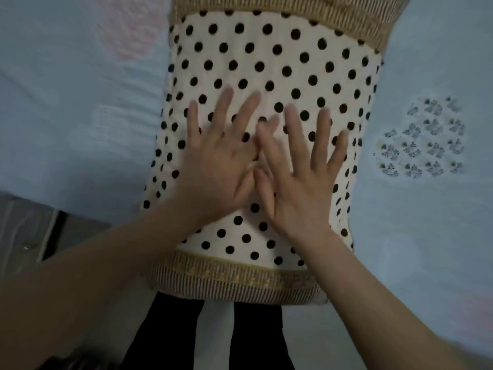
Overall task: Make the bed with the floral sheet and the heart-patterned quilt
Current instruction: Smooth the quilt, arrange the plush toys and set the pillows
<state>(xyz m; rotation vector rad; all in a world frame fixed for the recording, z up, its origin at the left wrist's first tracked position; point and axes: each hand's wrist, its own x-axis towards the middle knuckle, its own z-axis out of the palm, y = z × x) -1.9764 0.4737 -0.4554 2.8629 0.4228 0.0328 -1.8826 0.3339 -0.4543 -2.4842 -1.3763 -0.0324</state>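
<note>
A cream pillow (266, 57) with black polka dots and gold striped bands at both ends lies on the pale blue floral sheet (416, 76). My left hand (218, 158) and my right hand (298, 180) both press flat on the pillow's middle, fingers straight and spread. The two hands touch at the thumbs and inner fingers. A pink flower print (125, 30) shows on the sheet at the upper left, a dark flower cluster (424, 140) at the right. No heart-patterned quilt is in view.
The bed's edge runs along the lower left, with grey floor and a dark piece of furniture (45, 236) beyond it. My legs in black trousers (165, 335) stand at the bottom, right below the pillow's near gold band (234, 284).
</note>
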